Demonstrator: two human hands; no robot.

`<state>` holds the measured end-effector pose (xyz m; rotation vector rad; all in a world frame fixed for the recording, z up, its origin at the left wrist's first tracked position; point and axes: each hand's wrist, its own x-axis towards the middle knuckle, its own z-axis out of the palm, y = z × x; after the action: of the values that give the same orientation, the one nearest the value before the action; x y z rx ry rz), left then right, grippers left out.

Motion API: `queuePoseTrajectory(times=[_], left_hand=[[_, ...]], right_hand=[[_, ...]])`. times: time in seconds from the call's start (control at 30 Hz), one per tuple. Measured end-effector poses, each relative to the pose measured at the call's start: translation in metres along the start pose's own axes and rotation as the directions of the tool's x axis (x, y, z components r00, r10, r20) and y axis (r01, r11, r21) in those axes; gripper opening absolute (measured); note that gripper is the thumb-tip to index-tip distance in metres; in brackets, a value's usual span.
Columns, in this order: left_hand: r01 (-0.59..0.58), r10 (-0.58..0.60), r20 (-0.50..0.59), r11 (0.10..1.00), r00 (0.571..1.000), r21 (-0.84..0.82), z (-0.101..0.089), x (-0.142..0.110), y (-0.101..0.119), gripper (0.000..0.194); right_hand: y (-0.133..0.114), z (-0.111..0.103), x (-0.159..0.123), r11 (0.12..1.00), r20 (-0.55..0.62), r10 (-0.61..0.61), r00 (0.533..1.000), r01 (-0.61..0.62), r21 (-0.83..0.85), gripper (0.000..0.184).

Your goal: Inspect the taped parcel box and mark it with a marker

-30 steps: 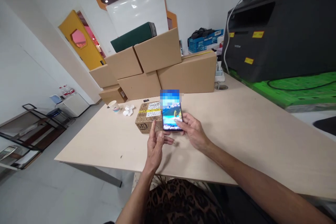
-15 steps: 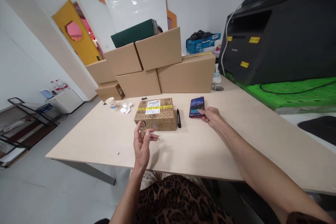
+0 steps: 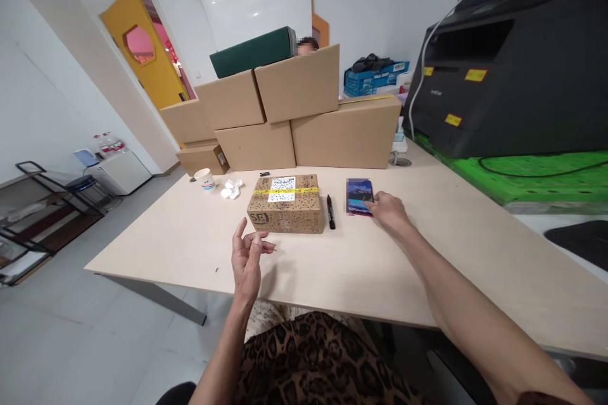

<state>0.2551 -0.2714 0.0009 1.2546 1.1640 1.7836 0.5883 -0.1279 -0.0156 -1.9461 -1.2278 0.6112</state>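
At the far left of the table [image 3: 190, 247] stand a paper cup [image 3: 206, 178] and a crumpled white tissue [image 3: 231, 188], well apart from both hands. Nearer the person, the left hand [image 3: 247, 256] hovers above the table edge, palm turned inward, fingers loosely curled and grasping nothing. Just beyond it sits the small printed parcel [image 3: 285, 204] with a white label and yellow tape across its top — near the left fingertips but not touching them. A black marker [image 3: 330, 212] lies just beside the parcel's right side, its long axis pointing away from the person.

Right of the marker lies the phone [image 3: 359, 197], flat on the table, screen up, long axis running away from the person. The right hand [image 3: 388, 212] rests at its near right corner, fingertips touching the edge, fingers relaxed rather than clamped around it — this hand is clearly the nearer one. Nothing stands between hand and phone. Behind, stacked cardboard boxes [image 3: 294, 114] wall off the back; a large black printer [image 3: 513, 63] fills the far right.
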Motion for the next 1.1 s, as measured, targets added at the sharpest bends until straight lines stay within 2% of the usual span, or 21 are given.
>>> queuePoseTrajectory(times=[0.07,0.1,0.2,0.3,0.37,0.43,0.5,0.57,0.63,0.7,0.77,0.87,1.1], left_hand=[[0.007,-0.007,-0.006,1.000,1.000,-0.007,-0.002,0.000,-0.001,0.074],[0.011,-0.011,-0.011,1.000,1.000,-0.008,-0.004,0.000,-0.001,0.074],[0.019,-0.019,-0.028,1.000,0.999,0.003,-0.008,0.000,-0.001,0.074],[0.020,-0.019,-0.043,1.000,0.999,0.014,-0.013,0.001,-0.001,0.074],[0.014,-0.013,-0.049,1.000,0.999,0.017,-0.015,0.002,0.000,0.073],[0.007,-0.005,-0.055,1.000,0.998,0.020,-0.018,0.003,0.000,0.073],[0.002,-0.001,-0.064,1.000,0.998,0.019,-0.021,0.006,0.000,0.073],[-0.004,0.005,-0.078,1.000,0.997,0.013,-0.025,0.010,-0.001,0.074],[-0.013,0.013,-0.089,1.000,0.996,0.005,-0.028,0.017,-0.001,0.074],[-0.024,0.024,-0.101,1.000,0.995,-0.004,-0.031,0.025,-0.002,0.075],[-0.029,0.028,-0.112,1.000,0.993,-0.006,-0.032,0.034,-0.003,0.075],[-0.026,0.028,-0.125,1.000,0.992,0.015,-0.033,0.047,-0.007,0.074],[0.020,-0.007,-0.121,0.995,0.993,0.101,-0.037,0.062,-0.020,0.072]], right_hand=[[-0.006,0.000,-0.009,0.993,-0.017,-0.085,0.996,0.083,-0.090,0.006],[-0.010,0.002,-0.016,0.980,0.004,-0.138,0.990,0.138,-0.142,0.010],[-0.026,0.013,-0.041,0.879,0.214,-0.295,0.931,0.352,-0.321,0.031],[-0.041,0.031,-0.064,0.788,0.376,-0.334,0.864,0.475,-0.392,0.033],[-0.048,0.041,-0.072,0.772,0.398,-0.329,0.856,0.487,-0.409,0.031],[-0.053,0.043,-0.072,0.781,0.385,-0.307,0.870,0.462,-0.421,0.030],[-0.054,0.035,-0.062,0.795,0.345,-0.279,0.896,0.418,-0.441,0.033],[-0.049,0.019,-0.045,0.816,0.256,-0.236,0.937,0.334,-0.471,0.038],[-0.039,0.001,-0.026,0.850,0.080,-0.146,0.986,0.166,-0.500,0.041],[-0.025,-0.013,-0.008,0.864,0.016,-0.064,0.998,0.063,-0.500,0.043],[-0.011,-0.019,0.003,0.867,0.021,-0.016,1.000,0.024,-0.498,0.044],[0.002,-0.017,0.011,0.870,0.036,-0.001,0.999,0.019,-0.493,0.040],[0.007,-0.013,0.014,0.885,0.026,-0.008,1.000,0.019,-0.466,0.033]])
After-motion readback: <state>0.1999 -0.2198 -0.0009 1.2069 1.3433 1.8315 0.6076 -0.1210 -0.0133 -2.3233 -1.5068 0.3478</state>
